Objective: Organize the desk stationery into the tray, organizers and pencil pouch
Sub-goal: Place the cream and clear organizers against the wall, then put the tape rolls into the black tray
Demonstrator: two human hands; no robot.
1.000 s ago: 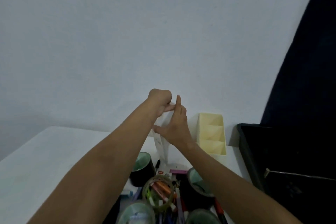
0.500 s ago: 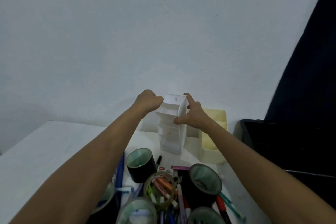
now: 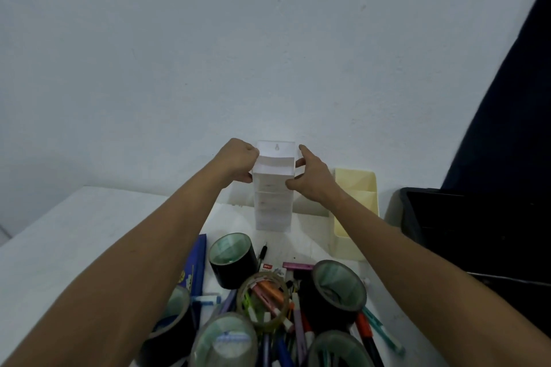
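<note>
Two hands are closed on the tall white plastic tiered organizer [image 3: 275,188]: left hand [image 3: 238,159] at 9 o'clock, right hand [image 3: 311,176] at 3 o'clock. Since a second ago it has been turned front-on and stood by the cream plastic organizer [image 3: 356,208]. Loose stationery remains unsorted.

A white desk [image 3: 74,235] meets a plain pale wall [image 3: 238,39]; dark curtain [image 3: 512,128] at right.
</note>
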